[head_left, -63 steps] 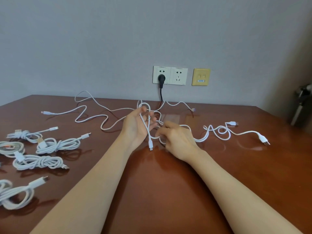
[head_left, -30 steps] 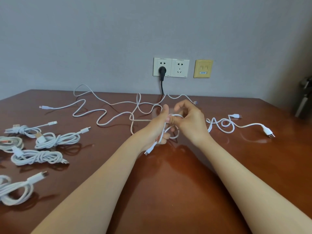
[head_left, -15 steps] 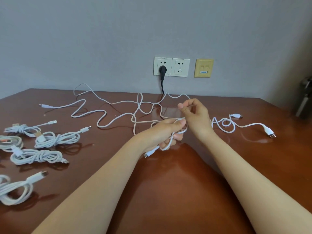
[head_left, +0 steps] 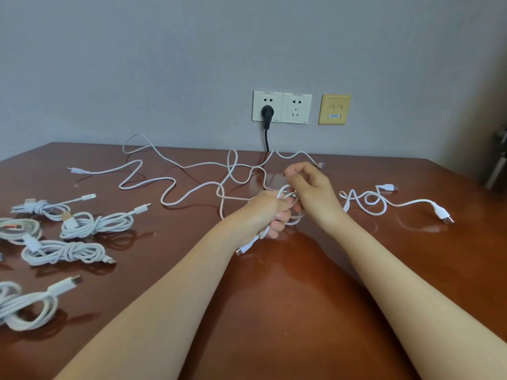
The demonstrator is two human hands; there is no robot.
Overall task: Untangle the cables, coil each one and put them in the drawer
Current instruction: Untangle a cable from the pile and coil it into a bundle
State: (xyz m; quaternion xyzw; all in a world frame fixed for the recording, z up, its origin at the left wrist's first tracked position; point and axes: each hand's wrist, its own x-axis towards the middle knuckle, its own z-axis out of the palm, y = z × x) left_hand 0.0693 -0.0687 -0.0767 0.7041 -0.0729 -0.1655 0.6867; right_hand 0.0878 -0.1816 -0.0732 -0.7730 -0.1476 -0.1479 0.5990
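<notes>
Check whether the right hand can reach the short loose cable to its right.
Probably yes for the path: only bare table lies between the right hand and the short loose cable. But it pinches the half-coiled cable that the left hand grips, so it must let go first.

Soft, even light. The shiny red-brown wooden table (head_left: 274, 311) shows pale glare and faint shadows. The picture's edges bend a little.

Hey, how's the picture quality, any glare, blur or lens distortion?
Head view: pale glare on the glossy reddish-brown wooden table; soft shadows under the coiled white cable bundles; left hand and right hand gripping the thin white cable show no blur; wide-angle lens stretches the forearms toward the bottom corners.
</notes>
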